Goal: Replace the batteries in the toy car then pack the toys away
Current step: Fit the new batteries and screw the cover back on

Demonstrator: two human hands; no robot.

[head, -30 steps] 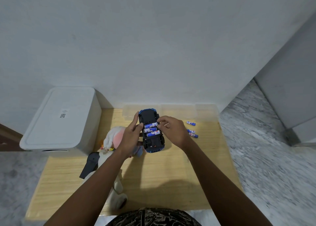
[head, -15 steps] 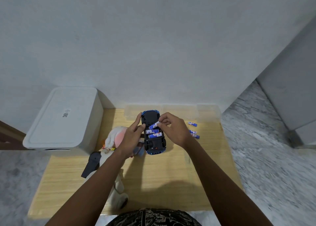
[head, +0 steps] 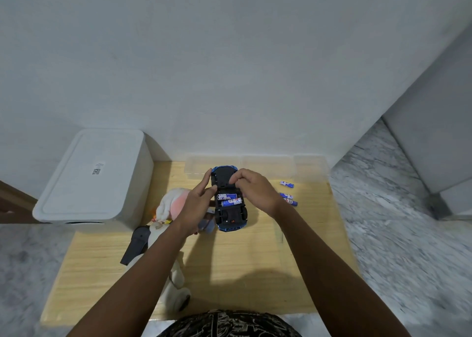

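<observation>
A blue toy car (head: pixel 231 218) lies upside down on the wooden table (head: pixel 242 267), its battery bay uncovered. Two blue batteries (head: pixel 229 200) lie side by side in the bay. My left hand (head: pixel 196 204) grips the car's left side, thumb against the chassis. My right hand (head: pixel 255 191) hovers over the bay's upper slot with curled fingertips pinching a third battery, which the fingers mostly hide. Three loose blue batteries lie to the right, one (head: pixel 286 184) further back and two (head: pixel 290 199) close together.
A white and pink plush toy (head: pixel 169 204) lies left of the car, partly under my left arm, with a black part (head: pixel 136 244) beside it. A lidded white bin (head: pixel 92 178) stands at the left. Clear plastic containers (head: pixel 268 167) line the table's back edge.
Three batteries showed in the bay a second ago. My right hand tilted the top one up and now covers it; two stay visible. The left hand kept its hold on the car.
</observation>
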